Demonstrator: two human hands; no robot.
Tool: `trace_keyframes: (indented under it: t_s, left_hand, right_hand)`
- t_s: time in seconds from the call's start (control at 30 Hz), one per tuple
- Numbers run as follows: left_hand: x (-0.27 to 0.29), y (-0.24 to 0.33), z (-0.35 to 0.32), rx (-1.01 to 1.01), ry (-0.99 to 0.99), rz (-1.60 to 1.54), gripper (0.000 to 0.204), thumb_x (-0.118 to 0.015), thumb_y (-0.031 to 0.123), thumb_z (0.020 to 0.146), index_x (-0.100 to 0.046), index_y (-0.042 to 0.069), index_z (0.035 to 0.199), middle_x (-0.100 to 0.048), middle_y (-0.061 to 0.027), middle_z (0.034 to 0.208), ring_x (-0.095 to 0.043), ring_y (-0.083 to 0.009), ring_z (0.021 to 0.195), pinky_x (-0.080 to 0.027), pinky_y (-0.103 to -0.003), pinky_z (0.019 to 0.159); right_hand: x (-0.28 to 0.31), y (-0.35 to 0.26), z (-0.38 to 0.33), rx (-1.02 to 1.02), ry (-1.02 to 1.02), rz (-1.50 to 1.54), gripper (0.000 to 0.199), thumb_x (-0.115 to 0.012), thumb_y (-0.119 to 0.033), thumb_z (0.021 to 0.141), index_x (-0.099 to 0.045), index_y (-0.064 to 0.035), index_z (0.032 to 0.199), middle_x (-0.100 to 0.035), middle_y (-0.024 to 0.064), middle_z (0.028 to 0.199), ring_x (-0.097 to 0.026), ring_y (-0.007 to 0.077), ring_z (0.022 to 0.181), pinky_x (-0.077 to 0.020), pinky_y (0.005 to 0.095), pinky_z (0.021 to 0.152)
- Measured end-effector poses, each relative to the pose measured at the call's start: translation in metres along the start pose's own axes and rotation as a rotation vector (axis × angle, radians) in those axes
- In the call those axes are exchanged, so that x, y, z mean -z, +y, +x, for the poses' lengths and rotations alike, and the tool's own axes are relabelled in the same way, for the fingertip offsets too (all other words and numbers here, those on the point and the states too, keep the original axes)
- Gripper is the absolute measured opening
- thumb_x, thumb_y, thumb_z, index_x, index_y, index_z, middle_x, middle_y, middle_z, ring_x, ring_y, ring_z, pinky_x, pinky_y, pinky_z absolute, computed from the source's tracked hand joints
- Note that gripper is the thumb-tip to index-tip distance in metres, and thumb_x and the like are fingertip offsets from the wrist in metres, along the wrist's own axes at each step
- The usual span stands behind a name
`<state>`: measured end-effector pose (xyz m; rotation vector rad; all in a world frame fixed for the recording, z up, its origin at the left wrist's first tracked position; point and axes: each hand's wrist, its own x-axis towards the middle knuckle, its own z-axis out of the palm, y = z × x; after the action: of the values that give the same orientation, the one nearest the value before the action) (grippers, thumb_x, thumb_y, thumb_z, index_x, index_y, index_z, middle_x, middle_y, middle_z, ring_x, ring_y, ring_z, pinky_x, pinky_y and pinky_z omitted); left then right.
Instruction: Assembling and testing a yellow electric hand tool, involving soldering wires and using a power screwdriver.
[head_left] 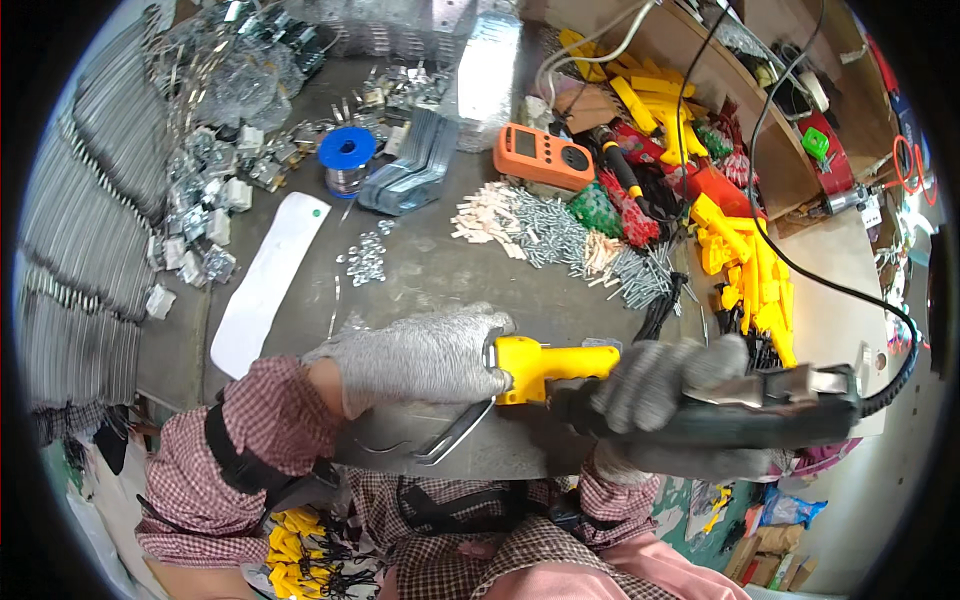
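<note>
From my feed, the yellow handle sits over the bench, directly right of the left hand, long axis running left-right, grip end pointing at the right hand. Left hand is nearer, fingers closed on the handle's head end. Right hand wrapped round a dark corded tool, roughly parallel to the handle; the tool's near end sits just below the grip, can't tell if touching. Bent metal strip slants down-left below the head; attachment unclear to me.
</note>
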<state>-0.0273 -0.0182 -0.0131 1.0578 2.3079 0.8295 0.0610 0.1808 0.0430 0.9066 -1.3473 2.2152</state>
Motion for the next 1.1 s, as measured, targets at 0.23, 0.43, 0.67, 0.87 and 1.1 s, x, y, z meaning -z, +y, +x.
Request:
trace_keyframes:
  t_s: [0.23,0.43,0.67,0.87,1.1]
  left_hand:
    - [0.013,-0.006,0.001,0.004,-0.241,-0.303,0.054,-0.073,0.033,0.087,-0.062,0.001,0.129,-0.064,-0.0216,0.125,-0.068,-0.0318,0.108,-0.056,-0.038,0.090]
    - [-0.003,0.002,0.005,0.084,-0.189,-0.324,0.047,-0.074,0.026,0.085,-0.063,0.005,0.125,-0.064,-0.0203,0.119,-0.065,-0.0354,0.114,-0.052,-0.047,0.098]
    - [-0.010,0.007,0.001,-0.023,0.005,-0.207,0.056,-0.074,0.024,0.083,-0.059,0.005,0.134,-0.061,-0.0215,0.130,-0.059,-0.0387,0.123,-0.047,-0.047,0.106]
    - [0.003,0.005,0.000,0.098,-0.146,-0.279,0.057,-0.075,0.030,0.085,-0.060,0.008,0.135,-0.062,-0.0223,0.130,-0.061,-0.0399,0.121,-0.048,-0.048,0.104]
    - [-0.007,0.004,0.003,-0.064,-0.058,-0.319,0.043,-0.071,0.023,0.080,-0.068,0.012,0.122,-0.066,-0.0206,0.117,-0.065,-0.0400,0.112,-0.052,-0.049,0.096]
  right_hand:
    - [0.019,0.044,0.009,-0.301,-0.473,0.323,0.076,-0.078,-0.070,0.076,-0.053,-0.0032,0.102,-0.065,0.0140,0.075,-0.064,0.0284,0.053,-0.0547,0.0444,0.051]
    - [0.024,0.052,0.016,-0.396,-0.503,0.363,0.070,-0.085,-0.059,0.076,-0.054,-0.0047,0.106,-0.068,0.0138,0.081,-0.068,0.0298,0.059,-0.0570,0.0435,0.054]
    - [0.014,0.029,0.002,-0.364,-0.342,0.135,0.063,-0.084,-0.055,0.078,-0.054,-0.0066,0.105,-0.068,0.0177,0.085,-0.067,0.0313,0.060,-0.0561,0.0465,0.056]
    - [-0.015,0.024,0.005,-0.664,0.062,-0.149,0.068,-0.080,-0.054,0.081,-0.057,0.0032,0.109,-0.065,0.0204,0.082,-0.066,0.0318,0.067,-0.0553,0.0450,0.059]
    - [-0.008,0.017,-0.005,-0.549,0.020,0.118,0.061,-0.084,-0.049,0.077,-0.057,0.0004,0.099,-0.062,0.0153,0.078,-0.061,0.0317,0.064,-0.0527,0.0428,0.055]
